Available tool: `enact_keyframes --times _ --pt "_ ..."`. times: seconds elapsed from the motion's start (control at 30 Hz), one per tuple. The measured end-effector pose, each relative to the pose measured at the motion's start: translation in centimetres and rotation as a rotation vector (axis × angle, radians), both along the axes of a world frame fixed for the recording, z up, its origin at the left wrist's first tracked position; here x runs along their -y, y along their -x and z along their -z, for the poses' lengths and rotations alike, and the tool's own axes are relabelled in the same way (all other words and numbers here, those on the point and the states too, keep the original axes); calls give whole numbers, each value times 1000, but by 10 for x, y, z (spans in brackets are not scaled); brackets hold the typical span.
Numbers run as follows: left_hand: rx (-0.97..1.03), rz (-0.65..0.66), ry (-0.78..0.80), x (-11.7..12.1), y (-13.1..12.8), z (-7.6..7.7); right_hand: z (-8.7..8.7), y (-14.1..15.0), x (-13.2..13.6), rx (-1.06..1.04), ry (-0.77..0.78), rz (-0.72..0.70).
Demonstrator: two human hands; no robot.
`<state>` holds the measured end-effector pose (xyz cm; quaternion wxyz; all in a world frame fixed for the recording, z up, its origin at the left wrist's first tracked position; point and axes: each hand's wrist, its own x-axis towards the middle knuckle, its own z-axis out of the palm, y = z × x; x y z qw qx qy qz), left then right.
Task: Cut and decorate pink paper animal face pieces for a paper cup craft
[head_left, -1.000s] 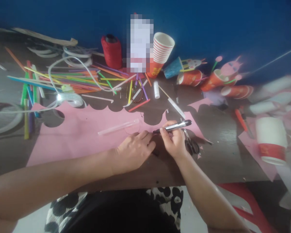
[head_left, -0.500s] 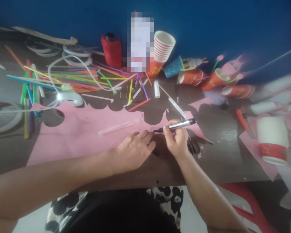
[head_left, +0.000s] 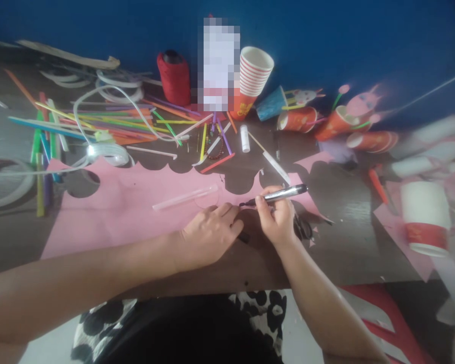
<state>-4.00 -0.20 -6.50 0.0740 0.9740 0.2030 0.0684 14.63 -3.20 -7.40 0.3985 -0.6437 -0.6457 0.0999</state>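
Note:
My right hand (head_left: 277, 215) is closed around a black and silver marker pen (head_left: 280, 194), its dark tip pointing left. That tip reaches the fingers of my left hand (head_left: 212, 230), which are bent and pressed together; whatever they pinch is hidden. Beneath both hands lies a large sheet of pink paper (head_left: 98, 212) with rounded bites cut from its far edge. A clear plastic tube (head_left: 185, 197) rests on it, beside a faint drawn circle. By my left thumb is a small black piece (head_left: 243, 236), partly covered. Black scissor handles (head_left: 303, 227) show beside my right wrist.
Colourful sticks (head_left: 114, 124) and a coil of white tubing (head_left: 108, 153) lie at the back left. Farther back stand a red thread spool (head_left: 173, 78) and stacked paper cups (head_left: 255, 73). A glue stick (head_left: 244, 139) is mid-table; another paper cup (head_left: 425, 217) is at right.

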Motion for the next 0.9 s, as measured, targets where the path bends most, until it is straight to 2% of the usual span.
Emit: enact_keyframes --times 0.7,0.9 --pt "-13 1 13 0 0 -1 0 0 1 -1 -1 1" --pt "17 -9 11 0 1 2 7 -5 1 -154 -113 113"
